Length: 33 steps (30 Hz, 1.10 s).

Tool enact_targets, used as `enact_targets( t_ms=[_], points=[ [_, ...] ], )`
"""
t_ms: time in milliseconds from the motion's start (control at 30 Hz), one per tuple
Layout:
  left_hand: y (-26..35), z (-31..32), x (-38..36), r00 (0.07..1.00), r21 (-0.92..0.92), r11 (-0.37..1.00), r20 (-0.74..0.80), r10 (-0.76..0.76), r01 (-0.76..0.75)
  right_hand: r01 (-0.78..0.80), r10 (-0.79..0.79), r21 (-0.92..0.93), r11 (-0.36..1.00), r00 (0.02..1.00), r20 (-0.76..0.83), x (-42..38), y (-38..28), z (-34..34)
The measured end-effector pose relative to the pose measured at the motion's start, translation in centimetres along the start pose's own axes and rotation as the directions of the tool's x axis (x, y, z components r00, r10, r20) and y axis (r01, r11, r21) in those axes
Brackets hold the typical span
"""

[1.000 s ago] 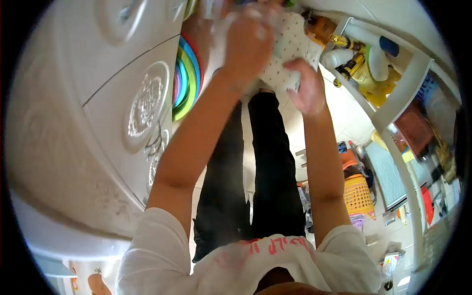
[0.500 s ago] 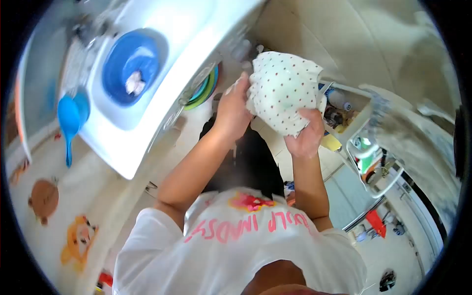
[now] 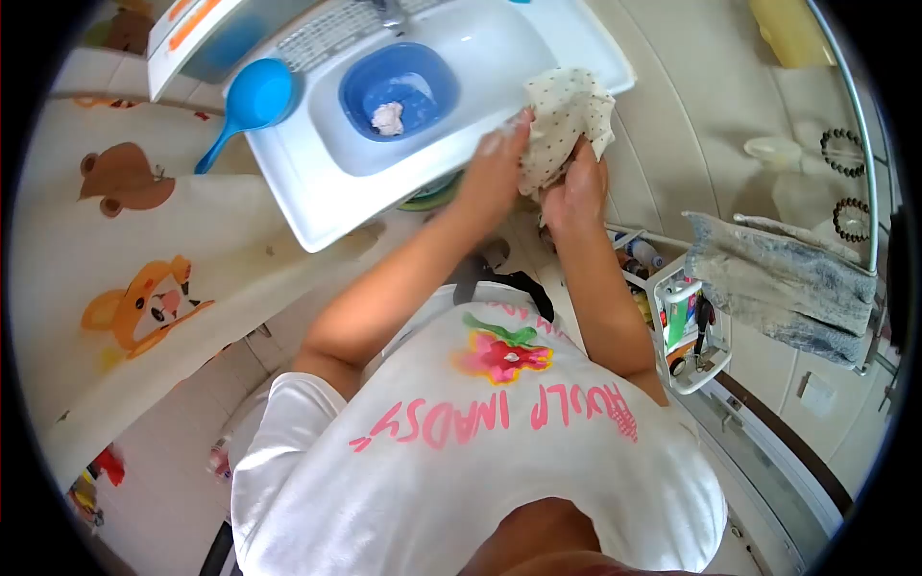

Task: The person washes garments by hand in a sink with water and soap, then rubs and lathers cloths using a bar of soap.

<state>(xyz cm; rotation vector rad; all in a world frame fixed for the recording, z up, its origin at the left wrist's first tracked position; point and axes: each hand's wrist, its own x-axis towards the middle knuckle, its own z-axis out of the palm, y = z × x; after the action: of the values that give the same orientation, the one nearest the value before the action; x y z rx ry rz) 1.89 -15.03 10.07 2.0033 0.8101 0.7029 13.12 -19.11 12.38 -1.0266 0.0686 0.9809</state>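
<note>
Basin [image 3: 435,75] in sink [image 3: 300,192], dipper [image 3: 259,94] left of basin, cloth [image 3: 569,104] right, towel [image 3: 778,283] farther right

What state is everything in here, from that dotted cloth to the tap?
Polka-dot cloth: crumpled, held in both hands
Left hand: gripping, slightly blurred
Right hand: gripping
Blue basin: upright in the sink; water inside, cannot tell
White lump: crumpled, in the basin
Blue dipper: at the sink's left end
Tap: no stream visible
Gray-blue towel: hanging, creased
</note>
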Motion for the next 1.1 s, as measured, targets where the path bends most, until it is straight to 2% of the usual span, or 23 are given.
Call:
enact_targets(
  t_ms=[67,100,200,233,300,333,433,467,533,567,633,667,700,733,767,800,900,933,1000,1033,1067,1100],
  points=[
    [0.3,0.8,1.4,0.986,-0.324,0.946,-0.162,-0.049,-0.007,-0.013,-0.002,0.157,0.987,0.995,0.099,0.5,1.4,2.1],
    [0.3,0.5,1.5,0.968,-0.438,0.896,-0.249,-0.036,-0.079,-0.028,-0.006,0.236,0.971,0.99,0.142,0.6,2.1,2.8],
    [-0.3,-2.4,1.2,0.944,-0.357,0.923,-0.33,0.02,-0.144,-0.046,-0.014,0.204,0.978,0.959,0.283,0.2,3.0,5.3],
    [-0.1,-3.4,1.2,0.932,-0.355,0.934,-0.349,-0.095,-0.038,-0.064,-0.003,0.196,0.978,0.947,0.321,0.0,3.4,5.8],
    [0.7,-5.7,1.8,0.868,-0.36,0.914,-0.376,-0.324,0.185,-0.054,0.056,-0.016,0.998,0.931,0.361,0.3,4.5,6.5],
    [0.1,-6.4,2.7,0.806,-0.202,0.961,-0.526,-0.271,0.191,-0.046,0.088,-0.121,0.992,0.924,0.373,0.3,5.0,6.7],
    [-5.2,-7.5,5.4,0.74,-0.235,0.972,-0.652,-0.165,0.01,-0.042,0.233,-0.391,0.92,0.858,0.457,0.2,5.8,6.9],
    [-5.3,-8.3,5.9,0.771,-0.47,0.881,-0.54,-0.339,0.059,-0.037,0.256,-0.434,0.9,0.851,0.458,0.7,5.8,7.0],
    [-5.3,-9.9,6.8,0.787,-0.824,0.535,-0.201,-0.583,0.186,-0.017,0.265,-0.564,0.825,0.894,0.361,1.6,5.1,7.7],
    [-5.3,-10.4,6.9,0.808,-0.87,0.442,-0.093,-0.581,0.218,-0.012,0.266,-0.625,0.781,0.911,0.315,2.3,4.8,8.1],
    [-5.1,-11.1,7.2,0.836,-0.923,0.251,0.117,-0.537,0.291,-0.228,0.441,-0.455,0.861,0.778,0.446,5.5,5.1,7.9],
    [-4.9,-11.4,7.2,0.857,-0.861,0.368,0.137,-0.497,0.351,-0.346,0.49,-0.353,0.869,0.699,0.521,5.8,4.7,8.7],
    [-5.0,-11.2,7.3,0.87,-0.792,0.534,-0.006,-0.493,0.297,-0.467,0.519,-0.256,0.846,0.613,0.596,6.2,4.5,9.2],
    [-5.0,-11.0,7.5,0.874,-0.689,0.682,-0.147,-0.463,0.246,-0.357,0.472,-0.309,0.881,0.693,0.545,6.8,4.9,9.8],
    [-5.1,-10.8,7.5,0.869,-0.555,0.807,-0.276,-0.41,0.205,-0.32,0.462,-0.34,0.884,0.708,0.535,7.4,4.9,10.1],
    [-5.4,-11.4,7.6,0.83,-0.366,0.898,-0.4,-0.389,0.244,-0.28,0.447,-0.368,0.887,0.722,0.528,8.0,4.9,10.5],
    [-4.4,-13.0,7.5,0.781,-0.004,0.962,-0.583,-0.223,0.272,-0.146,0.345,-0.354,0.924,0.719,0.603,8.6,4.3,11.9],
    [-5.1,-12.8,7.8,0.734,-0.042,0.963,-0.639,-0.23,0.265,-0.082,0.302,-0.359,0.93,0.727,0.617,8.8,4.6,12.2],
    [-5.1,-12.6,8.6,0.698,-0.342,0.898,-0.57,-0.434,0.278,0.059,0.197,-0.363,0.93,0.753,0.628,9.6,5.5,13.0],
    [-5.1,-12.4,8.8,0.678,-0.484,0.829,-0.513,-0.527,0.278,0.057,0.131,-0.291,0.955,0.799,0.587,9.8,5.9,13.5],
    [-5.0,-12.1,9.1,0.721,-0.625,0.731,-0.37,-0.586,0.274,0.061,0.068,-0.22,0.974,0.842,0.536,9.7,6.0,14.5],
    [-5.6,-10.9,9.4,0.761,-0.544,0.811,-0.426,-0.489,0.216,0.072,0.009,-0.15,0.986,0.878,0.479,9.7,5.9,15.5]
  ],
)
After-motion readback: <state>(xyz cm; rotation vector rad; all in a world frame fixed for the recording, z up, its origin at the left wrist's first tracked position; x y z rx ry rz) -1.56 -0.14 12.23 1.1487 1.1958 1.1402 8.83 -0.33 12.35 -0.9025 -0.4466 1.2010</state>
